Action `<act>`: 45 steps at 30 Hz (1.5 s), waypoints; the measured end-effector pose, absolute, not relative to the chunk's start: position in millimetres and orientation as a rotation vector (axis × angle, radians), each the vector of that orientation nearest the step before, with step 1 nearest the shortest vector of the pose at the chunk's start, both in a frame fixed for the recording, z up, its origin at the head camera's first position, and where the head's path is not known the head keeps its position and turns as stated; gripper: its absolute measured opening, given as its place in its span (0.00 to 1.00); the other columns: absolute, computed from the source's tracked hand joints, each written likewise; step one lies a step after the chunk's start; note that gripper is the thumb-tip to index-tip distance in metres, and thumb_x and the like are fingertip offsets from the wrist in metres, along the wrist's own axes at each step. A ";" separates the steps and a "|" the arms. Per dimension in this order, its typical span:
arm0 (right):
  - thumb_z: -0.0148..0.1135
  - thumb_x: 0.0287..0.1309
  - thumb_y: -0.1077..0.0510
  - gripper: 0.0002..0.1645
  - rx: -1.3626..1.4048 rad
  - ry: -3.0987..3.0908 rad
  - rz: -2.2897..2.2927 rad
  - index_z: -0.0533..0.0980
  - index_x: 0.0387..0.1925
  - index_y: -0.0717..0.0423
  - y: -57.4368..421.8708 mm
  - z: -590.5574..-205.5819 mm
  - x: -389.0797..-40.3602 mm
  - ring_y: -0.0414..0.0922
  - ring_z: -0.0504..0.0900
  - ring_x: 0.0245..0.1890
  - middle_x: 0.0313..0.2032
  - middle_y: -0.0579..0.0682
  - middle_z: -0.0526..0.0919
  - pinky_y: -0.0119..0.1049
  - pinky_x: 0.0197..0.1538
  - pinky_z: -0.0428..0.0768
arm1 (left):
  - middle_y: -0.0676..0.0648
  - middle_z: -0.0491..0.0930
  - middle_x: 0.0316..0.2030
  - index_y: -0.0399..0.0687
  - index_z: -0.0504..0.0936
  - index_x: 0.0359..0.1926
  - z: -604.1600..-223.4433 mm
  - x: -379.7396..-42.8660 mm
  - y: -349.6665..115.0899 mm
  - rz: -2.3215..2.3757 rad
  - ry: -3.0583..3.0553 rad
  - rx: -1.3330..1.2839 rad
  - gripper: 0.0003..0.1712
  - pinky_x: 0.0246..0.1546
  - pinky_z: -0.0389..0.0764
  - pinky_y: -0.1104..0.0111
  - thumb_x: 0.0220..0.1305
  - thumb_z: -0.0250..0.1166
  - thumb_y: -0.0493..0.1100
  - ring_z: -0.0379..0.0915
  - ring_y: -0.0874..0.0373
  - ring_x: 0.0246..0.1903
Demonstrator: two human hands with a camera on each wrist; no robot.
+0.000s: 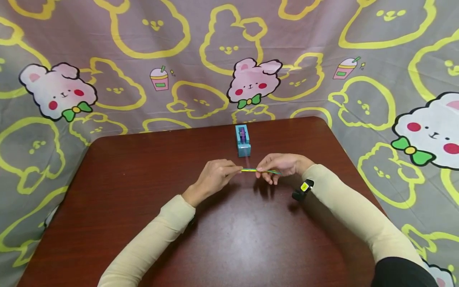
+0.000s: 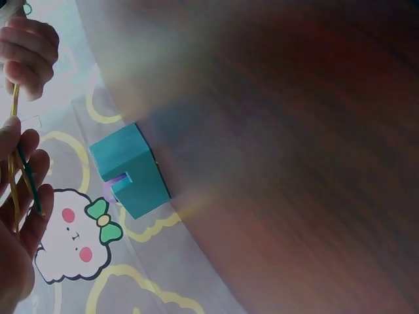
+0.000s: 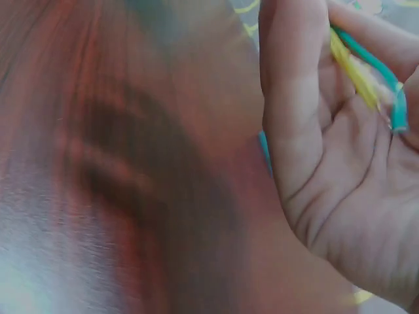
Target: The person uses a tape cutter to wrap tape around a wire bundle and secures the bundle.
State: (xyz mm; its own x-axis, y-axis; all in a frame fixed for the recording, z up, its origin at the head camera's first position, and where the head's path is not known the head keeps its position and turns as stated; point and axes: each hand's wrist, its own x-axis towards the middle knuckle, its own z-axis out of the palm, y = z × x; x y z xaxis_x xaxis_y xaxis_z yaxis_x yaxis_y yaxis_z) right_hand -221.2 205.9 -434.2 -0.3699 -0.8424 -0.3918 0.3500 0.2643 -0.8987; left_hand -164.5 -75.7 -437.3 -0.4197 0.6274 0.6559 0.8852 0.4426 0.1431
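Over the middle of the table, a thin bundle of yellow and green strands [image 1: 248, 170] is stretched level between both hands. My left hand [image 1: 217, 173] pinches its left end with thumb and fingertips. On the other side, my right hand [image 1: 281, 164] pinches it near the right end, its lower fingers loosely bent. Loose green and yellow ends [image 3: 357, 69] splay across the right palm in the right wrist view. The left wrist view also shows strand ends [image 2: 26, 171] lying along the left fingers. Just beyond the bundle stands a blue tape dispenser [image 1: 244, 150] with a purple roll.
A faint pale strip [image 1: 247, 162] runs from the dispenser's front toward the bundle. The dark red-brown table [image 1: 150, 191] is glossy. A patterned curtain [image 1: 201, 44] hangs behind it and along its sides. A black band with a yellow-faced device [image 1: 305, 186] sits at the right wrist.
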 end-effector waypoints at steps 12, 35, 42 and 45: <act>0.59 0.72 0.58 0.12 -0.857 1.955 -1.203 0.85 0.39 0.61 207.0 -396.3 -209.3 0.46 0.78 0.21 0.21 0.57 0.81 0.43 0.29 0.82 | 0.53 0.87 0.30 0.47 0.92 0.37 -418.1 -175.5 -69.2 -1.317 -2.591 -1.018 0.06 0.28 0.77 0.70 0.58 0.76 0.42 0.77 0.63 0.26; 0.70 0.61 0.63 0.09 -1.496 2.881 -0.630 0.87 0.43 0.54 195.4 -419.4 -174.6 0.39 0.76 0.28 0.32 0.43 0.87 0.37 0.32 0.77 | 0.49 0.75 0.21 0.28 0.81 0.55 -436.8 -219.3 -84.6 -2.533 -3.148 -0.740 0.23 0.25 0.76 0.69 0.78 0.55 0.46 0.68 0.60 0.22; 0.72 0.60 0.61 0.08 -1.491 2.854 -0.629 0.88 0.42 0.54 194.3 -407.9 -179.5 0.38 0.76 0.30 0.34 0.41 0.88 0.36 0.34 0.77 | 0.50 0.73 0.21 0.27 0.83 0.52 -427.2 -216.1 -84.0 -2.324 -3.135 -0.830 0.19 0.22 0.70 0.68 0.74 0.61 0.42 0.67 0.61 0.19; 0.70 0.62 0.60 0.08 -1.383 2.718 -0.755 0.88 0.42 0.53 194.6 -401.2 -185.4 0.38 0.78 0.29 0.31 0.41 0.87 0.34 0.32 0.77 | 0.45 0.75 0.22 0.28 0.85 0.48 -419.8 -212.8 -82.1 -2.107 -3.126 -0.893 0.17 0.22 0.69 0.67 0.73 0.62 0.41 0.67 0.61 0.18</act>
